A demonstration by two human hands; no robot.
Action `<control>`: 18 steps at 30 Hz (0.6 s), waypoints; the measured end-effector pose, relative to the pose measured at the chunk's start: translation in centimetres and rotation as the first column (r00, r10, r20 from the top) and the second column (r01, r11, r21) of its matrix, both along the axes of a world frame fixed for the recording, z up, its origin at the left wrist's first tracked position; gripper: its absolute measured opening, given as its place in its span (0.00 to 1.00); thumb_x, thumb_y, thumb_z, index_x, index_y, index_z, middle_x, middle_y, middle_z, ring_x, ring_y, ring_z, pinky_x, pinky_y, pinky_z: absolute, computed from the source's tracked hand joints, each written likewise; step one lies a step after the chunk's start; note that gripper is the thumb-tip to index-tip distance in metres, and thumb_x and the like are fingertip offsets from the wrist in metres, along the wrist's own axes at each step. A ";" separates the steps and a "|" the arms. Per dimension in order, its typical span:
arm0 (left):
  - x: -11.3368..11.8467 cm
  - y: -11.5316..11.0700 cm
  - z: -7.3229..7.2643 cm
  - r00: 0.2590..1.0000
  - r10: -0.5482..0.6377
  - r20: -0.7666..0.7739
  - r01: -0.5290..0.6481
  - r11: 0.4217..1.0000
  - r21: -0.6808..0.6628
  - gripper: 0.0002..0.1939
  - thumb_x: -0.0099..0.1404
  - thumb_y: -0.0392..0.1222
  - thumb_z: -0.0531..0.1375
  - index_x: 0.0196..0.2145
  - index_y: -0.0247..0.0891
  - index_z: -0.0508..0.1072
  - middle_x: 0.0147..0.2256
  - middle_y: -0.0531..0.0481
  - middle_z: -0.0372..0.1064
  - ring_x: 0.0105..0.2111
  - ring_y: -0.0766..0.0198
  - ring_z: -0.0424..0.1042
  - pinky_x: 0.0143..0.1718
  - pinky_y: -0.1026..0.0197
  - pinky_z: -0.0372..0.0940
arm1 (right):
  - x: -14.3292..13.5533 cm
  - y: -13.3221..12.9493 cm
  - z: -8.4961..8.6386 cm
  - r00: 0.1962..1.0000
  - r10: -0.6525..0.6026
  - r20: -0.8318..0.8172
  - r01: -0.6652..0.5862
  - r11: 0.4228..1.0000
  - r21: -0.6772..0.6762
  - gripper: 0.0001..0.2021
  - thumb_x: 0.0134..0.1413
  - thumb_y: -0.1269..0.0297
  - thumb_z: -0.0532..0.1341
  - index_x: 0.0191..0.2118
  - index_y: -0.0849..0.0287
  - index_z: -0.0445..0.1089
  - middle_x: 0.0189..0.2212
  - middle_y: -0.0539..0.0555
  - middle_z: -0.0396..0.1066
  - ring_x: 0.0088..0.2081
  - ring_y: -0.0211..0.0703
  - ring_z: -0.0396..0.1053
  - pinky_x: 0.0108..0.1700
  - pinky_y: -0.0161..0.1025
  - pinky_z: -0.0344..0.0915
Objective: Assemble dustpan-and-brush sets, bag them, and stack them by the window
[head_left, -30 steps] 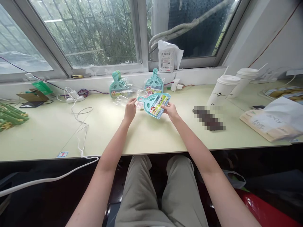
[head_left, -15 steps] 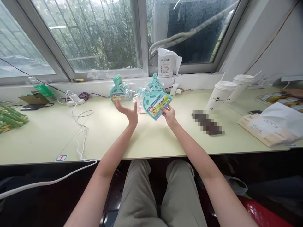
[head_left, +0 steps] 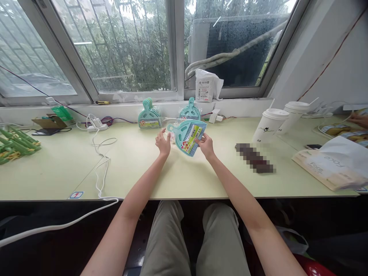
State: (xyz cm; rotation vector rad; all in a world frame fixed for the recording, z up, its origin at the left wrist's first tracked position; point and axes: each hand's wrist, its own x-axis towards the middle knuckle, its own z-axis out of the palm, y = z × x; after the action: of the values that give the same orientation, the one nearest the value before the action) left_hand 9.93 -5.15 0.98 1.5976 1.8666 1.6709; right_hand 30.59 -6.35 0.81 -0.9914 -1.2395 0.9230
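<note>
A mint-green mini dustpan and brush set [head_left: 183,135] with a printed label is tilted above the table, its handle pointing to the upper left. My right hand [head_left: 206,146] grips its lower right edge, thumb in front over the label side. Just left of the handle is my left hand [head_left: 163,143], fingers loosely apart and nothing seen in them. Clear plastic wrap shows around the handle; whether my left fingers touch it I cannot tell. Behind stand a stack of similar dustpan sets [head_left: 149,117] at left and another group of dustpan sets [head_left: 190,110] at right.
White cables [head_left: 100,161] and a power strip [head_left: 97,126] lie to the left, near green bundled stalks [head_left: 18,143]. Paper cups [head_left: 270,124] with straws, a blurred dark item [head_left: 254,158] and a paper bag [head_left: 324,161] are at right. Someone's hand [head_left: 360,119] shows at the far right.
My left hand has moved right, from beside the left stack to near the held set's handle, its fingers less spread. The held set has turned slightly in my right hand. The view has shifted a little.
</note>
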 end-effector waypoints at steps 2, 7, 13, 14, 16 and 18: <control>-0.8 0.0 0.5 0.997 0.068 -0.027 -0.066 0.996 0.063 0.22 0.67 0.52 0.55 0.56 0.44 0.66 0.48 0.44 0.71 0.51 0.52 0.66 0.58 0.46 0.53 | 0.1 0.1 0.1 0.999 -0.029 0.026 0.028 0.999 0.036 0.18 0.40 0.56 0.69 0.38 0.57 0.68 0.34 0.55 0.77 0.34 0.49 0.76 0.35 0.48 0.76; -2.4 0.8 0.9 0.989 -0.145 0.018 0.141 0.979 0.149 0.26 0.62 0.51 0.61 0.56 0.43 0.66 0.37 0.49 0.72 0.39 0.60 0.69 0.49 0.56 0.61 | 0.0 -0.5 0.7 0.994 0.095 -0.048 -0.093 0.995 0.026 0.21 0.37 0.56 0.71 0.39 0.57 0.69 0.33 0.53 0.77 0.33 0.47 0.76 0.34 0.45 0.76; -1.9 0.5 0.7 0.997 0.029 -0.069 -0.023 0.996 0.091 0.34 0.55 0.59 0.65 0.56 0.43 0.66 0.57 0.38 0.61 0.59 0.46 0.57 0.57 0.44 0.54 | -0.6 -1.0 0.6 0.985 0.133 -0.109 -0.134 0.991 -0.002 0.22 0.36 0.58 0.72 0.40 0.57 0.71 0.32 0.52 0.77 0.34 0.47 0.75 0.36 0.48 0.76; -1.8 0.5 0.7 0.994 0.084 -0.065 -0.079 0.994 0.080 0.38 0.54 0.61 0.65 0.59 0.44 0.63 0.61 0.37 0.55 0.62 0.45 0.52 0.59 0.42 0.52 | -0.7 -1.0 0.6 0.984 0.134 -0.117 -0.136 0.991 -0.011 0.22 0.36 0.58 0.72 0.40 0.57 0.71 0.32 0.51 0.77 0.33 0.46 0.76 0.37 0.49 0.76; -1.8 0.5 0.8 0.996 0.075 -0.042 -0.072 0.995 0.067 0.43 0.54 0.63 0.64 0.62 0.43 0.57 0.64 0.35 0.50 0.65 0.45 0.48 0.62 0.41 0.48 | -0.7 -1.0 0.6 0.981 0.145 -0.131 -0.150 0.988 -0.026 0.22 0.36 0.59 0.73 0.41 0.57 0.71 0.32 0.51 0.77 0.34 0.46 0.76 0.38 0.50 0.76; -1.7 0.6 0.7 0.998 -0.046 -0.040 0.048 0.997 0.058 0.44 0.54 0.63 0.64 0.63 0.42 0.56 0.64 0.35 0.52 0.66 0.45 0.47 0.64 0.42 0.44 | -0.8 -1.0 0.6 0.977 0.162 -0.136 -0.168 0.985 -0.032 0.23 0.35 0.59 0.73 0.41 0.57 0.71 0.32 0.52 0.77 0.34 0.47 0.76 0.38 0.50 0.76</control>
State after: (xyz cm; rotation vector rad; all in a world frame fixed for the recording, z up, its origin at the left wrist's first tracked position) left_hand 8.26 -4.51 1.65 1.6944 1.7994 1.7021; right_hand 29.83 -7.38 1.36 -0.8547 -1.2057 1.1316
